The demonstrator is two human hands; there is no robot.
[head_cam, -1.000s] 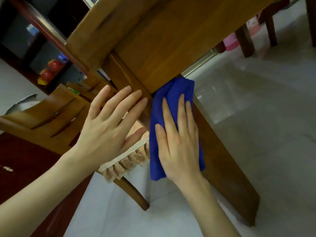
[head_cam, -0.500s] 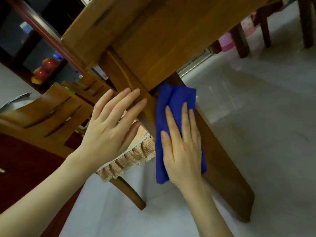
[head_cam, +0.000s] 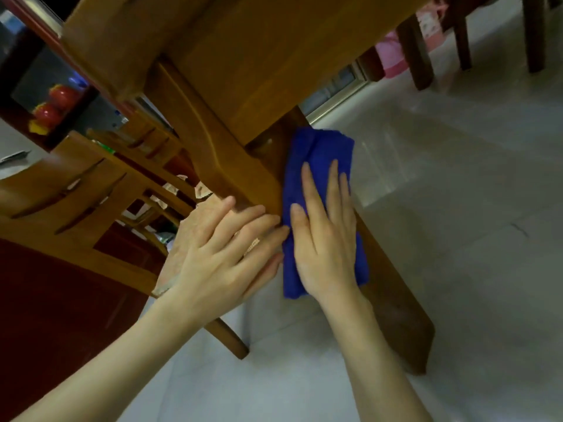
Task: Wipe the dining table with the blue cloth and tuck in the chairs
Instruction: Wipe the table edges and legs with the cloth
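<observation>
My right hand [head_cam: 327,248] lies flat, fingers straight, pressing the blue cloth [head_cam: 316,153] against the near face of the table leg [head_cam: 396,315] — flat, I judge, so the folded cloth meets the wood fully. My left hand [head_cam: 219,254] is open too, its straight fingers on the leg's left face just beside the cloth, likely bracing me. A chair [head_cam: 76,184] stands at left, near the leg. No writing is readable — the print on the pink thing [head_cam: 393,53] far right is too blurred.
</observation>
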